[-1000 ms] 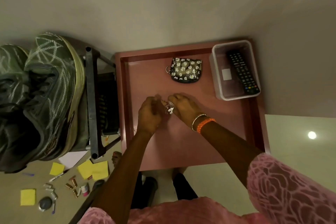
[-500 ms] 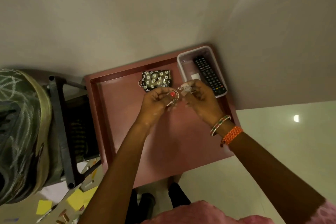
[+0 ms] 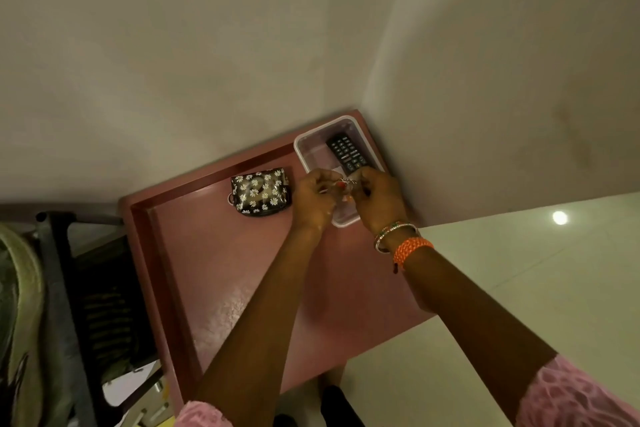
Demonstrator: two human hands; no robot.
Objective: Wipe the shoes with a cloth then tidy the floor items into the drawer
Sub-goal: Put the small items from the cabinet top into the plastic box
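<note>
Head view: both hands meet over the near end of the clear plastic tub [image 3: 313, 153], which sits in the far right corner of the open pink drawer [image 3: 221, 274]. The left hand [image 3: 313, 201] and right hand [image 3: 379, 199] have their fingers curled inward, pinching a small bunch of keys [image 3: 345, 185] between them — a ring with a red bit showing, though blur hides the details. Two hands on one small bunch suggests the person is steadying loose, jangling parts so they drop into the tub together rather than scatter across the drawer floor.

A black remote control [image 3: 346, 152] already lies lengthwise in the tub along its right wall, leaving the left side free. A dark daisy-print pouch [image 3: 260, 191] rests flat near the drawer's far edge, just left of the left hand. At the frame's left edge a grey-green shoe [image 3: 20, 305] sits on a black rack [image 3: 65, 305] — apart from the drawer.
</note>
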